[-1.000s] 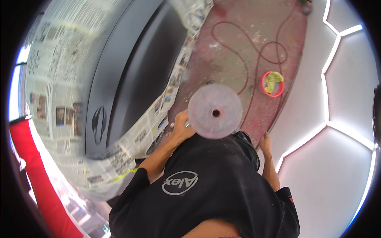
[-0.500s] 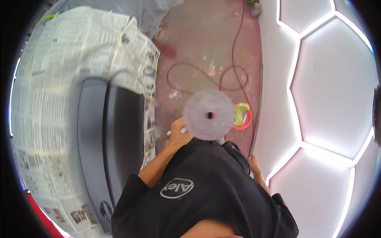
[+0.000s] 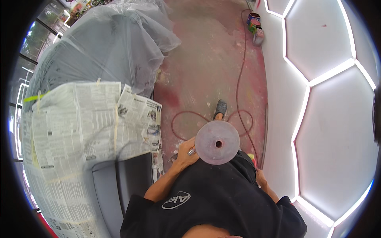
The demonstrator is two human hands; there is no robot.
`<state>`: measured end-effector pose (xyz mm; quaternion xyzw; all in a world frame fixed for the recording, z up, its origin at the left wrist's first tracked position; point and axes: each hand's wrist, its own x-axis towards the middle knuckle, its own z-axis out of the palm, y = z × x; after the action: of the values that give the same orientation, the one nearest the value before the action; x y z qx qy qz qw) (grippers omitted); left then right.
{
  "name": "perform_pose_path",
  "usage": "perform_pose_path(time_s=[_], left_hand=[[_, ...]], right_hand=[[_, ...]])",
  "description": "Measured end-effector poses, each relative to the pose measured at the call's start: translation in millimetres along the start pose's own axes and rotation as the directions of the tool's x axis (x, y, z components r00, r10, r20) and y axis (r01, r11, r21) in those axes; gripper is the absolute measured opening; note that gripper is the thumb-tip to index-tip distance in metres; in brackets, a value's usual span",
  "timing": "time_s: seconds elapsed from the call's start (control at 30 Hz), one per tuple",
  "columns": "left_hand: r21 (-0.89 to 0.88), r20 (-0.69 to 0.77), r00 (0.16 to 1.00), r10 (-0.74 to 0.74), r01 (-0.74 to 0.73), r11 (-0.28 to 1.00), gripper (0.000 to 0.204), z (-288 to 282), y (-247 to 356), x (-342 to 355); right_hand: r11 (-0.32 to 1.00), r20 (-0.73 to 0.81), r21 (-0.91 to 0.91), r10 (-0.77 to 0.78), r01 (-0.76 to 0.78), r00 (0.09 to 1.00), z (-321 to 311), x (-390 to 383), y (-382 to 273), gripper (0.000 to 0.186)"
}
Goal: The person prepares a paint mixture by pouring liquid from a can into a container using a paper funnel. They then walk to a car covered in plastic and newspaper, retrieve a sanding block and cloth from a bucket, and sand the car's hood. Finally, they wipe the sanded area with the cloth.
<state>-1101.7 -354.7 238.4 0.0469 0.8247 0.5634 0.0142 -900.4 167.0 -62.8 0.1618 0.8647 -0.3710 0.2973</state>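
Observation:
My left hand (image 3: pixel 186 154) is closed on a spray gun (image 3: pixel 192 152), mostly hidden under its round translucent cup (image 3: pixel 208 137), which has a dark central opening. My right hand (image 3: pixel 260 173) hangs by my dark shirt at the right, near a red hose; its fingers are too hidden to tell whether they hold anything. To my left lies a dark grey painted panel (image 3: pixel 135 182), bordered by taped newspaper (image 3: pixel 71 135). My foot in a grey clog (image 3: pixel 221 107) shows beyond the cup.
Plastic sheeting (image 3: pixel 99 51) covers the far left object. A red hose (image 3: pixel 238 91) loops over the stained floor (image 3: pixel 194 67). Cans (image 3: pixel 256 29) stand at the far right beside a white wall (image 3: pixel 333 119) with hexagonal lights. A red bucket (image 3: pixel 255 162) is mostly hidden by my body.
The view has moved forward along the floor: the grey panel slid down the picture, more plastic sheeting and the cans appeared, and my foot came into sight. The spray gun stays in my left hand.

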Motion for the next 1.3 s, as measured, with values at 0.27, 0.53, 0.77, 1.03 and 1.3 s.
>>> perform_pose_path(time_s=[0.27,0.53,0.77,1.03,1.3], left_hand=[[-0.026,-0.101,0.991,0.092,-0.095,0.995,0.026,-15.0,-20.2,257.4],[-0.089,-0.323,0.939,-0.118,0.094,0.992,0.008,-53.7,-37.1,495.3],[-0.211,-0.329,0.943,0.043,-0.117,0.970,0.026,-86.1,-68.0,709.4],[-0.161,0.058,0.998,0.033,-0.023,0.987,0.071,-207.2,-51.4,941.6],[0.187,-0.148,0.859,0.490,-0.463,0.867,0.104,-372.9,-26.1,1140.8]], right_hand=[[0.973,-0.139,-0.197,0.097,-0.123,0.986,-188.8,263.2,-124.5,0.043],[0.864,-0.096,0.022,-0.499,0.503,0.862,-342.5,401.8,-683.7,0.091],[0.399,-0.121,0.268,-0.889,0.877,0.442,-353.6,483.0,-955.3,0.130],[0.466,-0.044,0.059,-0.882,0.883,0.468,-392.2,680.8,-1090.4,0.092],[0.481,-0.216,0.309,-0.805,0.821,0.553,-407.6,850.0,-1263.4,0.101]])
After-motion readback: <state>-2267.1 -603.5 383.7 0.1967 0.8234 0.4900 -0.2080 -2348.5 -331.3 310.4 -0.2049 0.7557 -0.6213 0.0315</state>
